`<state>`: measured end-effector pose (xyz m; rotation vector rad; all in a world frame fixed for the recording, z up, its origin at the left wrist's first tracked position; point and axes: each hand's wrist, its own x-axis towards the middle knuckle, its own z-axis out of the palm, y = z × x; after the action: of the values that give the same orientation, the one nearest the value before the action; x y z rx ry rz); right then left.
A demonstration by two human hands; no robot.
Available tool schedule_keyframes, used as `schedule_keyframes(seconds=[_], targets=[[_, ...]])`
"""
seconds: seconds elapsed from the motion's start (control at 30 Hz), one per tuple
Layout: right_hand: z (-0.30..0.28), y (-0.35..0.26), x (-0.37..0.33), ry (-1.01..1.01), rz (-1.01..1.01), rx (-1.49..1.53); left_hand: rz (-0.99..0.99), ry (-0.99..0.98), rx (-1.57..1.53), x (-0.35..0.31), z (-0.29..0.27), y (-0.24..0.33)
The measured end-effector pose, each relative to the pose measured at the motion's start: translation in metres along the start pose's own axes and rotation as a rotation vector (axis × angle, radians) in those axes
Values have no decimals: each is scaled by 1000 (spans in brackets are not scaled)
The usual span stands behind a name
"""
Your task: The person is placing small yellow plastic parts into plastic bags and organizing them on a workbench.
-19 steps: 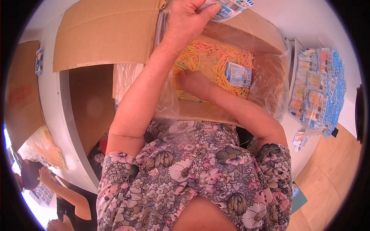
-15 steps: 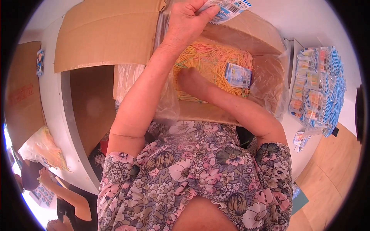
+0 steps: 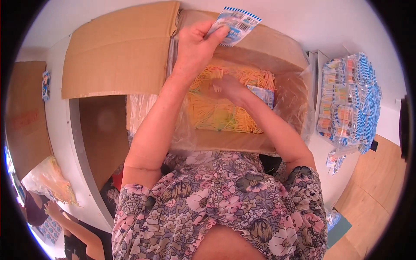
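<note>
Now higher than before: left hand with printed packet.

White table under everything. Stack of blue-edged packets well right of right grip, one loose packet just below stack. Flat cardboard far left of left grip. Another person's arm and yellow bag far lower left.

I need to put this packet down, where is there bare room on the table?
Bare white table lies beyond the cardboard box, above the stack of filled packets, and a strip left of the box flap. The box is crowded with orange sticks, where the right hand digs.
</note>
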<state>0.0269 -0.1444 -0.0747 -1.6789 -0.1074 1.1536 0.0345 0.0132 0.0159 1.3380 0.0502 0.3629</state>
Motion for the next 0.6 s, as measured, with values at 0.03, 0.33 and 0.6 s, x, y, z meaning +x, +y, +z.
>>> schedule_keyframes(seconds=[0.03, 0.33, 0.6], targets=[[-6, 2, 8, 54, -42, 128, 11, -6, 1, 0, 0, 0], [-24, -11, 47, 142, -43, 606, -67, -59, -42, 0, 5, 5], [-36, -53, -86, 390, -592, 412, -434, -515, -24, -13, 8, 12]])
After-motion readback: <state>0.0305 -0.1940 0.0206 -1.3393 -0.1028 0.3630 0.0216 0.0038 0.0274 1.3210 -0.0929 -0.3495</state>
